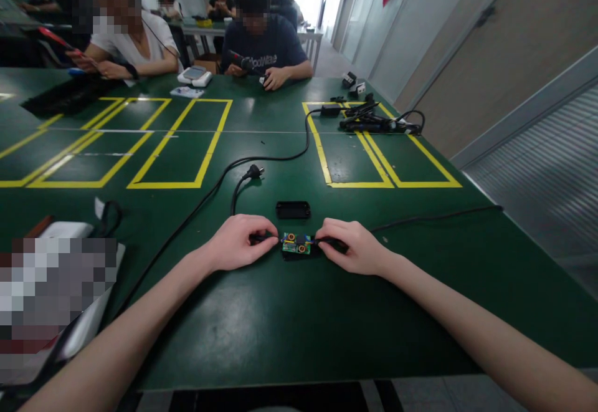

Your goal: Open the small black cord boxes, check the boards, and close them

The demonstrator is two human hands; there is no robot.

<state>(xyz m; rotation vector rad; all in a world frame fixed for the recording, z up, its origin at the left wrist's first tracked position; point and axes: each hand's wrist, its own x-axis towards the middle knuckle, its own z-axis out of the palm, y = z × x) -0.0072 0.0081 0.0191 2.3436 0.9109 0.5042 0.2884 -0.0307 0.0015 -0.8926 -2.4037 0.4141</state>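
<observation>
A small green circuit board [296,244] with copper coils lies between my two hands, over a black casing half [299,256] that shows only along its lower edge. My left hand [245,242] pinches the black cable at the board's left end. At the opposite end, my right hand [352,245] grips the black cord [420,217] that runs off to the right. Just beyond the board rests another black casing half [293,209], apart from both hands. A power plug [255,172] on a short length of cable lies past my left hand.
A long black cable [224,172] curves across the green table [261,337]. Bundled cables [369,119] lie at the far right among yellow tape outlines [200,175]. At left is a pixelated object with white edges [100,300]. Two people [266,44] sit opposite.
</observation>
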